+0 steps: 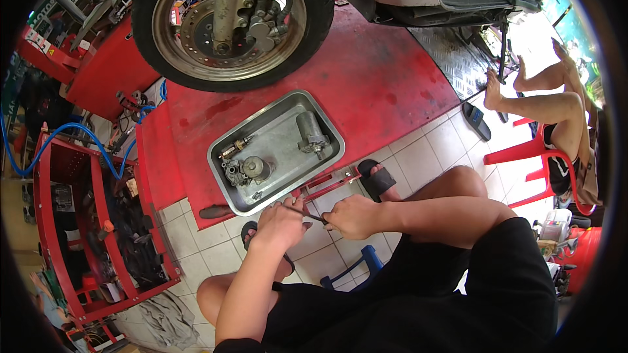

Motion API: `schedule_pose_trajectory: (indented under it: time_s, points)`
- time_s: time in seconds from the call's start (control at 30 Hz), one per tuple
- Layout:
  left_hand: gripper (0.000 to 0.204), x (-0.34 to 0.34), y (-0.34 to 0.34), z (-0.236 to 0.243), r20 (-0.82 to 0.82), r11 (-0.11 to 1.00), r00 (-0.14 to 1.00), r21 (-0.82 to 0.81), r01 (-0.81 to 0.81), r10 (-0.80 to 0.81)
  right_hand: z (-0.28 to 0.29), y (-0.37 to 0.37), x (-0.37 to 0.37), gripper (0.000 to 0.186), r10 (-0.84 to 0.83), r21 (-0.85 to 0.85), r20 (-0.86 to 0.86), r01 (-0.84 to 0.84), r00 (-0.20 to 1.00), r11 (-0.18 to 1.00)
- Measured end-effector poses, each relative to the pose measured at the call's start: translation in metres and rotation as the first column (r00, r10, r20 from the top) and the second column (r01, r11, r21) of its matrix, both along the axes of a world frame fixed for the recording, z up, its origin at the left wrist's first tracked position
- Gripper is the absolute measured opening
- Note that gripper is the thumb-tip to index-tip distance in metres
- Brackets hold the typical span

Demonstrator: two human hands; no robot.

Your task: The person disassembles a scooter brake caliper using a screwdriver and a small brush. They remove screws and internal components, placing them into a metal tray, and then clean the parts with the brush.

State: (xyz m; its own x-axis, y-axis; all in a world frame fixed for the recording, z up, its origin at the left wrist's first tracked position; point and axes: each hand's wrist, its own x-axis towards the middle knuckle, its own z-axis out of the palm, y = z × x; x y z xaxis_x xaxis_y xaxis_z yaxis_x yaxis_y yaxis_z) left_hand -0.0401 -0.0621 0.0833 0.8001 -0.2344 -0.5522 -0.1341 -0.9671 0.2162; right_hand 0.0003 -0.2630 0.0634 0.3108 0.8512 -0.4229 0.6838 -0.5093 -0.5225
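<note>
Just in front of the tray's near edge, my left hand (282,225) and my right hand (353,217) are both closed on a thin dark rod-like piece (309,214) stretched between them. Its exact kind is too small to tell, and its ends are hidden in my fingers. Beyond my hands, a steel tray (332,165) sits on the red platform. Inside it lie a cylindrical starter motor (307,129) at the right, a slim metal part with a brass-coloured section (234,148), a round-bodied metal assembly (254,168) and a small metal bit (257,195).
A scooter's front wheel (314,33) stands on the red lift platform (373,85) behind the tray. At left is a red tool rack (55,222) with a blue hose (85,132). Another person's legs (569,108) and a red chair (523,150) are at right.
</note>
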Motion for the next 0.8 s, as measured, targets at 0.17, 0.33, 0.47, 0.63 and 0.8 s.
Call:
schedule_pose_trajectory:
  time_s: [0.17,0.33,0.47,0.63,0.8]
  points:
    - [0.062,-0.002,0.002,-0.004,0.025,1.0,1.0,-0.01,-0.004,0.004,0.009,0.001,0.003,0.032,0.008,-0.027,-0.036,-0.009,0.999,1.0]
    - [0.063,-0.001,0.0,-0.006,0.0,1.0,1.0,-0.022,-0.015,0.015,0.012,0.001,0.003,0.032,0.019,-0.019,-0.031,-0.02,0.999,1.0]
    - [0.062,-0.003,0.001,-0.009,0.012,1.0,1.0,0.004,0.014,-0.014,0.006,0.0,0.001,0.032,0.05,-0.015,0.022,-0.05,0.999,0.999]
    - [0.062,-0.004,0.001,-0.006,0.008,1.0,1.0,-0.006,0.004,-0.004,0.004,-0.001,0.002,0.03,0.089,0.003,0.069,-0.09,0.994,0.996]
    - [0.063,-0.006,0.002,-0.01,0.022,1.0,1.0,-0.021,0.014,-0.014,-0.001,0.0,0.001,0.031,0.063,0.016,0.083,-0.065,0.995,0.998]
